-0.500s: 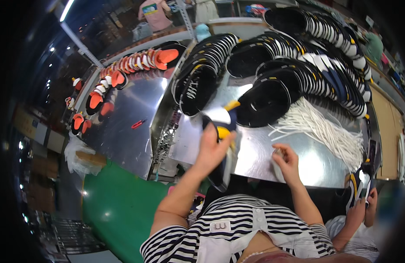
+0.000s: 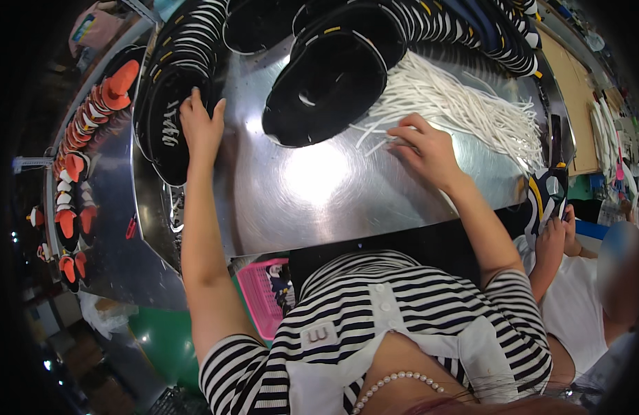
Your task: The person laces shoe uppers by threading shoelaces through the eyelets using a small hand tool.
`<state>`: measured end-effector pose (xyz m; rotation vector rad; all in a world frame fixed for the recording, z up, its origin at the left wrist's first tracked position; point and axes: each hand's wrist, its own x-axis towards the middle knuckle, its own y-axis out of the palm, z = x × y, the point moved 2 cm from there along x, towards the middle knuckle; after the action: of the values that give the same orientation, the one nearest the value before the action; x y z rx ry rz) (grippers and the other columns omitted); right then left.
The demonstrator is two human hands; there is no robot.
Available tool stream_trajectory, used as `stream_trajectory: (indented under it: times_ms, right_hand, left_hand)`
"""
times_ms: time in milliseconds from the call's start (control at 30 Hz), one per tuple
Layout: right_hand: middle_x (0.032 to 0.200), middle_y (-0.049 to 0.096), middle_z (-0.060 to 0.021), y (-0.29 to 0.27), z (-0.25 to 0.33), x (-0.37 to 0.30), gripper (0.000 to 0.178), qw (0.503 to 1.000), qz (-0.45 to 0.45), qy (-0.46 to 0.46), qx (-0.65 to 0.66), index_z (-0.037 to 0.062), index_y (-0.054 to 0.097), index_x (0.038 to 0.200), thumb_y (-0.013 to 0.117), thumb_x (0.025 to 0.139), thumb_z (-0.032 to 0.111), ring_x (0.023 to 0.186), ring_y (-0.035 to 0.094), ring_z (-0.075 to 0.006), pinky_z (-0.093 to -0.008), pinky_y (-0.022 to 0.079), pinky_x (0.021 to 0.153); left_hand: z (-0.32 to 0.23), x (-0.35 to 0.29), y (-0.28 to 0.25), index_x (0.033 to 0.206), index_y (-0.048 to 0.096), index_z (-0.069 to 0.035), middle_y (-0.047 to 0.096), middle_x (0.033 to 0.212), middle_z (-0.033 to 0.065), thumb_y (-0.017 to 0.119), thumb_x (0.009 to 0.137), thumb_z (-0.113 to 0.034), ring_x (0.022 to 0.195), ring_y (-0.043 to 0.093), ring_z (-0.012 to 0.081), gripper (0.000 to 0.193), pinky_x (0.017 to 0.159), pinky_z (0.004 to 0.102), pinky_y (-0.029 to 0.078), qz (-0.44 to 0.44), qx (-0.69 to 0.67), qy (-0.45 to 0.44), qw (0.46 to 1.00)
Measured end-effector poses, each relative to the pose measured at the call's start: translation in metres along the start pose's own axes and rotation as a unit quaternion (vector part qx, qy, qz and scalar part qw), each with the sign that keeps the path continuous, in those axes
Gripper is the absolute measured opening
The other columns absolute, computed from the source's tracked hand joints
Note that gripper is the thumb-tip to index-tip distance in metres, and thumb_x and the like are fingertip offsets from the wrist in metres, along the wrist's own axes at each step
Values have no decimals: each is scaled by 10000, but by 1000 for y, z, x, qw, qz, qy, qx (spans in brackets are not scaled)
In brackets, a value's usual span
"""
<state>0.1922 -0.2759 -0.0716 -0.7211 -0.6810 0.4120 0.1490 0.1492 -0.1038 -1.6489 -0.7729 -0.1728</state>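
Note:
My left hand [image 2: 203, 128] is open, thumb apart from the fingers. It rests at the inner edge of a black shoe upper [image 2: 168, 128] with white zigzag lacing. That upper is the nearest in a row of nested black and white uppers. My right hand [image 2: 426, 152] has curled fingers at the loose ends of a pile of white shoelaces [image 2: 464, 111]. It seems to pinch a lace, though its fingertips partly hide it. Between my hands lies the nearest black upper [image 2: 326, 90] of another nested row, its dark inside facing up.
A shiny metal table [image 2: 285, 214] carries the rows. On the adjoining table at left stand orange-lined uppers [image 2: 119, 86] and small red snips [image 2: 131, 227]. Below the edge is a pink basket [image 2: 257, 297]. At right, a co-worker's hands [image 2: 558, 232] hold a dark upper.
My left hand has let go of the yellow, white and dark shoe upper and reached forward to the left row. My right hand has moved forward to the laces. The view has shifted.

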Motion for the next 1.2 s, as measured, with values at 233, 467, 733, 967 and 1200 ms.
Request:
stream_trajectory:
  times_ms: [233, 467, 733, 967, 1200]
  right_hand:
    - [1053, 571, -52, 23, 10, 8, 121, 976, 172, -50, -124, 61, 630, 949, 621, 859, 141, 671, 620, -273, -399, 497, 599]
    - [849, 665, -58, -32, 38, 11, 137, 978, 22, 61, 199, 58, 586, 1037, 621, 905, 47, 701, 624, -122, -229, 464, 613]
    - [901, 589, -39, -135, 101, -11, 139, 791, -14, 11, 611, 51, 562, 1051, 598, 917, 51, 671, 510, -53, -170, 408, 555]
    - [826, 520, -13, -92, 58, -60, 61, 704, 94, 212, 671, 69, 518, 954, 570, 925, 63, 545, 390, -46, -162, 332, 479]
    - [733, 525, 46, 91, 95, -43, 88, 783, 168, 315, 509, 88, 547, 912, 573, 975, 142, 456, 299, 10, -157, 191, 419]
  left_hand:
    - [-85, -72, -26, 1060, 617, 13, 599, 1028, 174, 705, 854, -286, 841, 574, 331, 374, 789, 377, 473, 42, -84, 80, 992]
    - [-139, -77, -165, 1012, 602, 8, 625, 1022, 132, 556, 909, 3, 912, 592, 256, 113, 912, 332, 452, -262, -263, 78, 925]
    - [-228, -207, -70, 862, 563, -34, 541, 847, 143, 614, 643, -90, 809, 539, 307, 232, 708, 419, 410, 127, -215, 187, 950]
    - [-135, -168, -148, 921, 619, -5, 576, 962, 130, 664, 772, -134, 940, 561, 287, 202, 838, 382, 431, 28, -98, 155, 983]
    - [-113, -107, -125, 776, 668, -60, 612, 771, 91, 702, 767, -381, 783, 614, 282, 323, 689, 407, 483, 264, 0, 223, 939]
